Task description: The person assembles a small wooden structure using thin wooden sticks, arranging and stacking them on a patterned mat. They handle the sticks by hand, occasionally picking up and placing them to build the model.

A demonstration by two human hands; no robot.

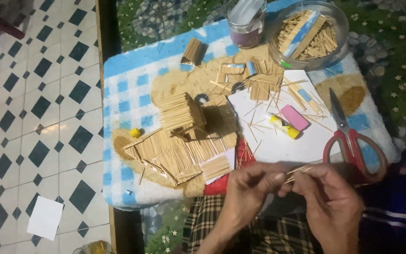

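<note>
Thin wooden sticks [298,170] pinched between my left hand [250,186] and right hand [330,200]; both fingertips closed narrow to align them; red scissors [353,141] near.

I am seeing a dim, warm indoor light falling from above. It is glaring off the glossy tiled floor [48,127] at left, while the right edge and lower right corner are sinking into near-black shadow. The white sheet [283,141] is looking brightest, slightly washed out. My hands are smearing with motion blur, and the whole frame is looking soft, grainy and compressed.
</note>
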